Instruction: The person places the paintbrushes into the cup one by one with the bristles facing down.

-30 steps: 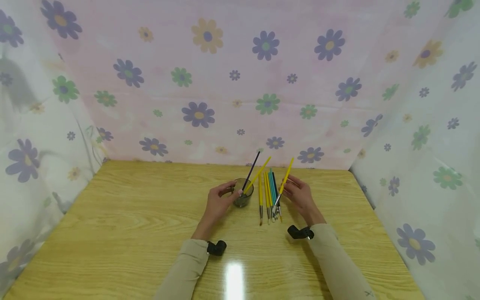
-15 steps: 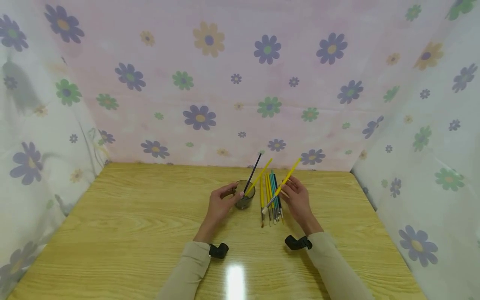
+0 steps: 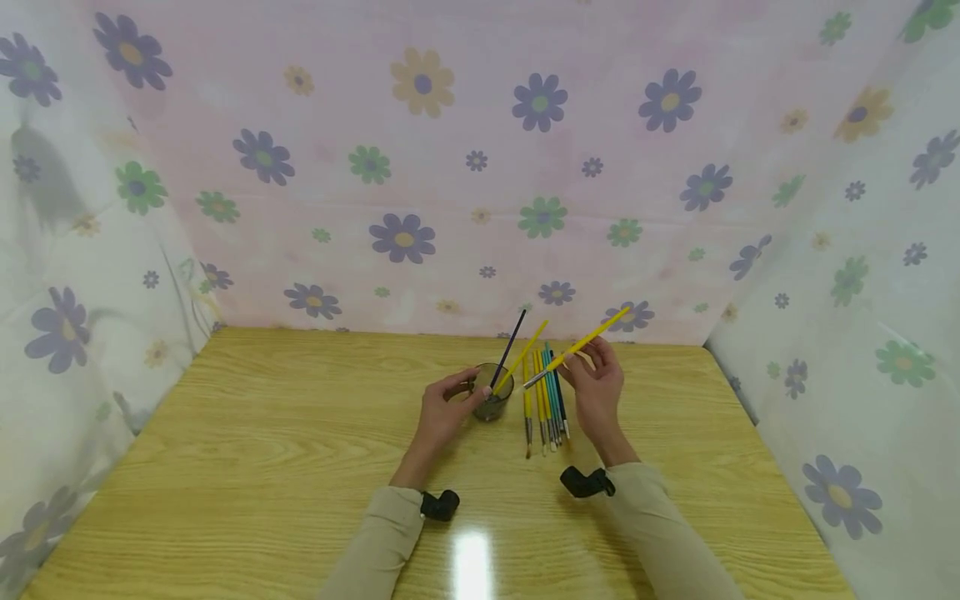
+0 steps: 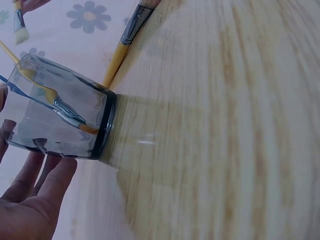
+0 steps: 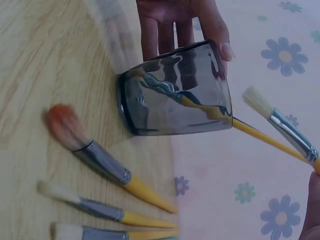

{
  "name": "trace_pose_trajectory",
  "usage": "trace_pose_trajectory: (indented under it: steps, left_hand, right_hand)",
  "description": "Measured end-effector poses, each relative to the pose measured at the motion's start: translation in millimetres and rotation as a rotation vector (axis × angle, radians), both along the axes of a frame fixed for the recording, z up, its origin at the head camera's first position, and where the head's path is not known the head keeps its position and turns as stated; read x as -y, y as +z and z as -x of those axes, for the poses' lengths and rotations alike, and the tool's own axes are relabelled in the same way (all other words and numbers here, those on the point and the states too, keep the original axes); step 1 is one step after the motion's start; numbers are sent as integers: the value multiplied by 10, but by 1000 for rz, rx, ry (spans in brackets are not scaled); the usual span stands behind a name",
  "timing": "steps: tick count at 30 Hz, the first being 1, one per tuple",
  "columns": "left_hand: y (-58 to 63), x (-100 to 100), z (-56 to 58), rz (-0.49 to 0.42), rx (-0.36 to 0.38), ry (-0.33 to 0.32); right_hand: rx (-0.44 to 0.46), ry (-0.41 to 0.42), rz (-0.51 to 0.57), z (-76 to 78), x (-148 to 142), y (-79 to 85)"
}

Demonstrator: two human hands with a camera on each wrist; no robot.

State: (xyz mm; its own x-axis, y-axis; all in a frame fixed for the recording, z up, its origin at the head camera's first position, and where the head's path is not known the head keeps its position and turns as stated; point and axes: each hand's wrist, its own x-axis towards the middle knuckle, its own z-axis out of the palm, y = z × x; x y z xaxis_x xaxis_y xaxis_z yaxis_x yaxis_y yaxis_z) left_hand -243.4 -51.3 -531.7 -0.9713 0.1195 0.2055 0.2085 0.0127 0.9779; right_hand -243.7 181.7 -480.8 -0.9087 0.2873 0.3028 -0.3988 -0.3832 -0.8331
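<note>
My left hand (image 3: 442, 412) holds a smoky clear drinking glass (image 3: 491, 408), thumb on the near side and fingers round the other. The glass stands upright on the table. A dark-handled paintbrush (image 3: 512, 340) and a yellow-handled one (image 3: 528, 348) lean inside it, bristles down, as the left wrist view shows through the glass wall (image 4: 105, 120). My right hand (image 3: 600, 396) pinches another yellow paintbrush (image 3: 588, 340), raised and tilted, its pale bristles (image 5: 257, 101) pointing left toward the glass rim. In the right wrist view only part of that hand (image 5: 312, 210) shows.
Several paintbrushes (image 3: 547, 408) with yellow, teal and dark handles lie side by side right of the glass, bristles toward me. The wood-grain table (image 3: 300, 433) meets a flowered cloth backdrop (image 3: 450, 167) behind, with cloth at both sides.
The brush in my right hand has tipped from steep to a flatter slant, its handle end swinging right and its bristles lifting toward the glass. My left hand stays on the glass.
</note>
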Motion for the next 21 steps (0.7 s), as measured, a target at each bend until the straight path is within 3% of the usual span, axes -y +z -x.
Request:
trace_pose_trajectory:
  steps: [5, 13, 17, 20, 21]
  left_hand:
    - [-17, 6, 6, 13, -14, 6]
    - [-19, -7, -3, 15, 4, 14]
    - [178, 1, -115, 4, -13, 6]
    - [240, -5, -138, 1, -25, 7]
    - [201, -10, -115, -3, -28, 11]
  right_hand:
    - [-86, -33, -30, 28, 127, 5]
    - [-130, -62, -191, 73, 279, -106]
    - [-147, -85, -284, 99, 356, -124]
    - [-129, -96, -332, 137, 413, -161]
    - [-119, -98, -343, 145, 432, -174]
